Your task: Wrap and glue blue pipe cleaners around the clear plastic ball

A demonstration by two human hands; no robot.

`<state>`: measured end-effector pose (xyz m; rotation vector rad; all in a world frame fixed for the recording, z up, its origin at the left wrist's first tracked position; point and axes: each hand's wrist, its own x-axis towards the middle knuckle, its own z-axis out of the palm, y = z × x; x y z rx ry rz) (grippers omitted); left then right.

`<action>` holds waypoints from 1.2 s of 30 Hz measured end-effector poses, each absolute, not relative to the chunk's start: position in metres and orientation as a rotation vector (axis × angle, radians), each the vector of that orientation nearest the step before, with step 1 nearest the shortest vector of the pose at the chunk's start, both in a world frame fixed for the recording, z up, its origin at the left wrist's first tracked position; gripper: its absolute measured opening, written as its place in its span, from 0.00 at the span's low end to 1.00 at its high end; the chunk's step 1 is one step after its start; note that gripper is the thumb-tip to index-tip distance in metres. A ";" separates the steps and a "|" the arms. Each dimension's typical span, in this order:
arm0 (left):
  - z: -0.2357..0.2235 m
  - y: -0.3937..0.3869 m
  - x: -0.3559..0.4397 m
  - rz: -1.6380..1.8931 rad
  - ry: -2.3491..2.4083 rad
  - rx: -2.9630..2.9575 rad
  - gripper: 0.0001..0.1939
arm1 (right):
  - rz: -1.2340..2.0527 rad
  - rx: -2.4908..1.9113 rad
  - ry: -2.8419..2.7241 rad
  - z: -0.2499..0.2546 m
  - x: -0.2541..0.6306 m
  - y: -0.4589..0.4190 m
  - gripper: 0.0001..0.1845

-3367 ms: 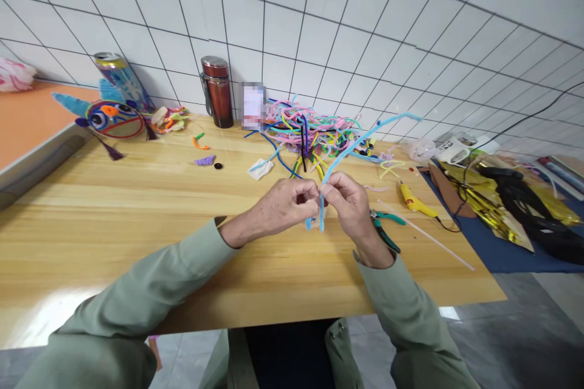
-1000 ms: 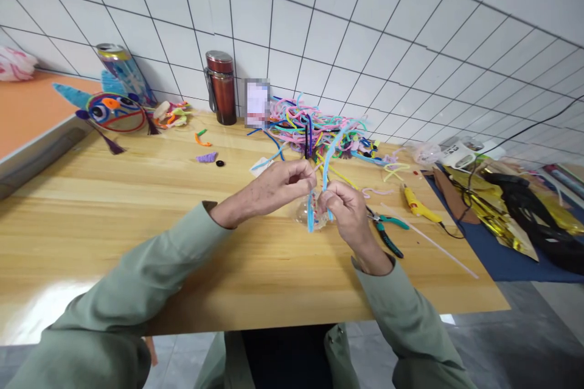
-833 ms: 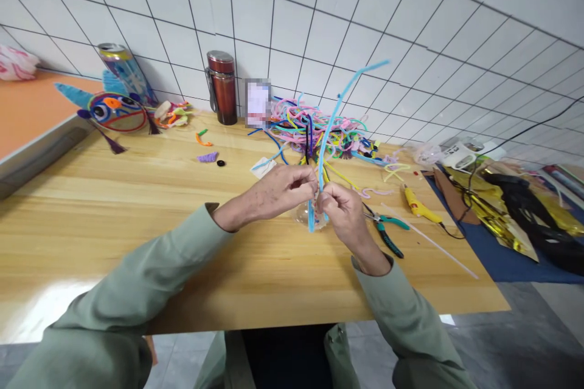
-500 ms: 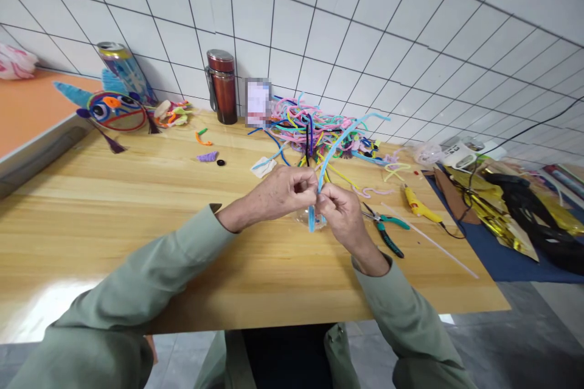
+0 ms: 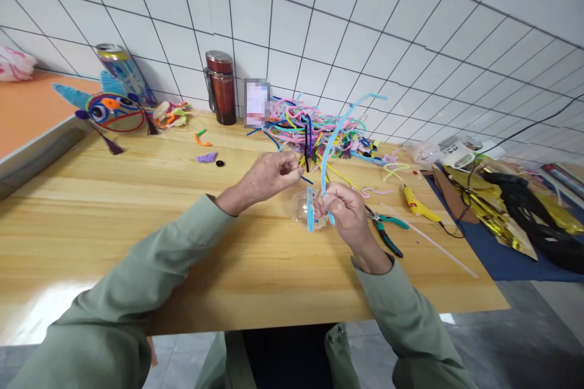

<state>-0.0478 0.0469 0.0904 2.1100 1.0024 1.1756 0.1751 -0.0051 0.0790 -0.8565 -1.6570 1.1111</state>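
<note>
My right hand (image 5: 345, 211) is closed around a long light-blue pipe cleaner (image 5: 328, 151), which rises from the fingers and bends right at its top. Its short lower end pokes out below the fingertips. To the left, my left hand (image 5: 271, 179) hovers apart from it with fingers curled together, nothing visible in them. Between and below the hands is a clear round plastic piece (image 5: 300, 209), partly covered by the right hand. A short light-blue strip (image 5: 311, 209) shows in front of it. Green-handled pliers (image 5: 387, 234) lie just right of my right hand.
A tangled heap of coloured pipe cleaners (image 5: 296, 118) lies against the tiled wall. A yellow glue gun (image 5: 420, 205) and a thin pale stick (image 5: 438, 243) are at right. Farther left stand a red-brown flask (image 5: 221, 88), a can (image 5: 125, 70) and a decorated fish-like craft (image 5: 116, 112).
My left hand has let go of the light-blue pipe cleaner and moved left and slightly up. The right hand has shifted a little right, still holding it. More of the clear plastic piece shows.
</note>
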 end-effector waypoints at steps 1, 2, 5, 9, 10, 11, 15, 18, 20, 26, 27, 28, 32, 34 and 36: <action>0.092 0.047 -0.048 1.154 1.016 2.094 0.13 | 1.082 -0.878 -1.664 0.081 0.175 -0.004 0.17; 0.094 0.046 -0.049 1.124 1.023 2.083 0.14 | 1.051 -0.897 -1.674 0.082 0.174 -0.004 0.16; 0.101 0.044 -0.048 1.011 0.970 2.021 0.14 | 0.949 -0.944 -1.709 0.087 0.172 -0.004 0.15; 0.111 0.035 -0.046 0.848 0.832 1.922 0.13 | 0.816 -1.005 -1.782 0.089 0.172 -0.003 0.16; 0.112 0.033 -0.045 0.817 0.805 1.908 0.12 | 0.785 -1.018 -1.807 0.088 0.172 -0.002 0.16; 0.113 0.031 -0.044 0.795 0.783 1.898 0.12 | 0.754 -1.027 -1.836 0.088 0.172 -0.002 0.15; 0.112 0.026 -0.039 0.754 0.760 1.898 0.12 | 0.607 -1.015 -1.942 0.083 0.171 0.000 0.13; 0.111 0.026 -0.037 0.725 0.740 1.890 0.12 | 0.472 -0.976 -2.002 0.081 0.169 0.001 0.13; 0.109 0.028 -0.036 0.717 0.722 1.880 0.12 | 0.385 -0.945 -2.029 0.082 0.168 0.001 0.13; 0.107 0.024 -0.031 0.775 0.733 1.929 0.15 | 0.525 -0.922 -1.993 0.087 0.174 0.001 0.17; 0.107 0.022 -0.030 0.772 0.726 1.963 0.15 | 0.551 -0.943 -1.961 0.087 0.176 0.002 0.18; 0.107 0.019 -0.028 0.764 0.722 2.003 0.14 | 0.552 -0.977 -1.928 0.087 0.177 0.002 0.20; 0.107 0.013 -0.024 0.715 0.723 2.098 0.11 | 0.400 -1.093 -1.845 0.081 0.177 0.002 0.24; 0.106 0.013 -0.024 0.734 0.740 2.085 0.11 | 0.337 -1.055 -1.832 0.077 0.176 0.001 0.22; 0.106 0.013 -0.024 0.784 0.778 2.069 0.11 | 0.294 -0.988 -1.814 0.072 0.174 0.000 0.21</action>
